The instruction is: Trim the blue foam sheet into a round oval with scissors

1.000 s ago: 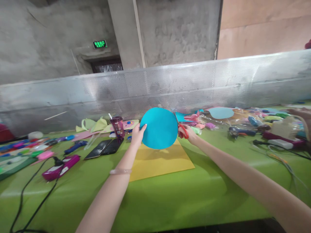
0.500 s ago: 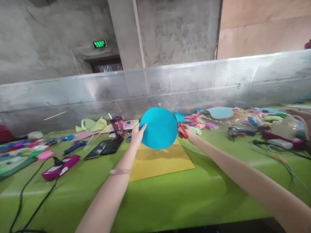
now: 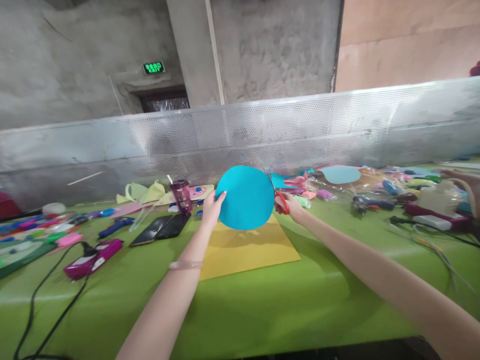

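Observation:
A roundish sheet of bright blue paper [image 3: 246,197] is held up in front of me. My left hand [image 3: 213,207] pinches its left edge, thumb on the near face and the other fingers hidden behind. At the opposite edge, my right hand [image 3: 288,205] grips red-handled scissors [image 3: 284,204]. Their blades point up and run along the paper's right rim; whether they are parted I cannot tell. Beneath the paper, a yellow sheet [image 3: 251,252] lies flat on the green table cover [image 3: 240,310].
To the left are a black phone-like case [image 3: 161,230], a purple cup with a straw [image 3: 181,195], a glue gun [image 3: 116,227] and a magenta power strip [image 3: 93,258] with a cable. Craft pieces and another glue gun [image 3: 373,203] lie right. A metal mesh barrier [image 3: 240,135] stands behind.

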The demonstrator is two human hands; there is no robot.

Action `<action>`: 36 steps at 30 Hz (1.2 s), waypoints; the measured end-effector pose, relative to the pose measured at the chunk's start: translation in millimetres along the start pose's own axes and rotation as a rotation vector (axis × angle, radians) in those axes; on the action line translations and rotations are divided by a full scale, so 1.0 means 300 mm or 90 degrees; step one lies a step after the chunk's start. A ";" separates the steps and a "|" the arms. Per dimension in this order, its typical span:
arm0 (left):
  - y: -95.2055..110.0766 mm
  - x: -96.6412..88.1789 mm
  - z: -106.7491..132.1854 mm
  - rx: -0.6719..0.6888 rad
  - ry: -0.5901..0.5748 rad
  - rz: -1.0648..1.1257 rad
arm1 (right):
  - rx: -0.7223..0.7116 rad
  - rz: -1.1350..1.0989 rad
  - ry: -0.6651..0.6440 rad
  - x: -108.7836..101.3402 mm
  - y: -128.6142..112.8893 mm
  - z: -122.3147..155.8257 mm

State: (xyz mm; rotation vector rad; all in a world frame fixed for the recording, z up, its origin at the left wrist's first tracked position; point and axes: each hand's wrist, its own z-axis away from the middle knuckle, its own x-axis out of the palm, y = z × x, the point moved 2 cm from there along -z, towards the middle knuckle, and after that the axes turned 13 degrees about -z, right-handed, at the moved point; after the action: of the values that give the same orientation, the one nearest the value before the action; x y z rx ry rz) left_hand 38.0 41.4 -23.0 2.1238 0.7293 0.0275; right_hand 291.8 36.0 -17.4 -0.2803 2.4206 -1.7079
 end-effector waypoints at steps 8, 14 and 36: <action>-0.003 -0.001 -0.002 -0.006 0.006 -0.005 | -0.008 0.020 -0.001 -0.012 0.020 -0.013; -0.001 -0.001 -0.001 -0.012 0.003 0.009 | -0.003 0.013 0.006 -0.012 0.022 -0.016; 0.000 -0.041 -0.010 -0.054 -0.012 0.030 | 0.015 0.048 0.015 -0.040 -0.004 -0.008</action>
State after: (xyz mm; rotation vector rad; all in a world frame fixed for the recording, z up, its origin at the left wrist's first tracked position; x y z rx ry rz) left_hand 27.2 37.5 -18.1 2.0573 0.6553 0.0631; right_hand 302.9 40.8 -15.2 -0.1638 2.3926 -1.7164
